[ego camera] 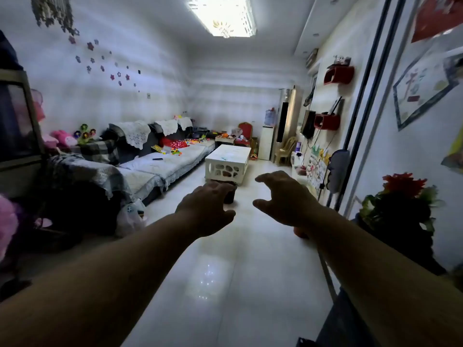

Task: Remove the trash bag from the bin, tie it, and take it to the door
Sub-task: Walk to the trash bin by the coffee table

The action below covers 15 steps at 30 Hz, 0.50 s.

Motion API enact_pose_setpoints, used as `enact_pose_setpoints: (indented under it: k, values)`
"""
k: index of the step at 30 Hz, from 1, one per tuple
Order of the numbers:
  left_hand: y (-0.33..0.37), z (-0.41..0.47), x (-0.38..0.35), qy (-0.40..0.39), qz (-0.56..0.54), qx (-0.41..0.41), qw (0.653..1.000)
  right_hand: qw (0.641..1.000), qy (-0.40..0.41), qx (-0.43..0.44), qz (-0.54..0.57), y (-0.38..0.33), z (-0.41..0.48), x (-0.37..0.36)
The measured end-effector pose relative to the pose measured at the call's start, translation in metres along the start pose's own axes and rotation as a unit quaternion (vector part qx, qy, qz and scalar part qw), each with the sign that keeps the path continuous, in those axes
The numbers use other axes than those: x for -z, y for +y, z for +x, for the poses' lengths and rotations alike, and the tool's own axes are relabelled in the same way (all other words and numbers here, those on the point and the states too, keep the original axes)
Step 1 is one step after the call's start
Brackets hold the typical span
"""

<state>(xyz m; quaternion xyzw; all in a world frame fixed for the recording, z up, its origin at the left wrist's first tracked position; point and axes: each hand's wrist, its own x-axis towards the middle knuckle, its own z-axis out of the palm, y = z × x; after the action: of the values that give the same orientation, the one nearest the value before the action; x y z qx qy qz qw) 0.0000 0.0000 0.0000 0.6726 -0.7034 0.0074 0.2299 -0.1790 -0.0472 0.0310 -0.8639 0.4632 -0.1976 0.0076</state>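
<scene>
Bin [230,194] dark, on floor before white coffee table [227,161], contents unseen, left hand [206,209] and right hand [283,199] spread, empty

Beyond the fingertips: white coffee table [227,156] with pebble-shaped cutouts, dark bin [229,192] partly hidden behind the left hand's fingers. Left of the fingers: grey sofa [160,164] under white lace covers, checked grey blanket [101,150], pink plush toys [64,139]. Right of the fingers: red wall shelves [338,75], red flowers [403,182]. Below: glossy white floor tiles [225,271].
</scene>
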Motion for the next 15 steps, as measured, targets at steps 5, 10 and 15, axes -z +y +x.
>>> enact_pose_setpoints:
  k: [5, 10, 15]
  values:
    - [-0.030, 0.026, -0.031, -0.039, 0.017, 0.020, 0.999, 0.999, -0.045, -0.002, -0.009, -0.001, 0.027, -0.050]
    - [-0.084, 0.069, -0.069, -0.070, 0.019, 0.012, 0.997, 0.996, -0.080, -0.014, -0.025, 0.007, 0.079, -0.112]
    - [-0.148, 0.125, -0.102, -0.118, 0.010, 0.019, 0.993, 0.992, -0.118, -0.048, -0.003, 0.014, 0.149, -0.170]
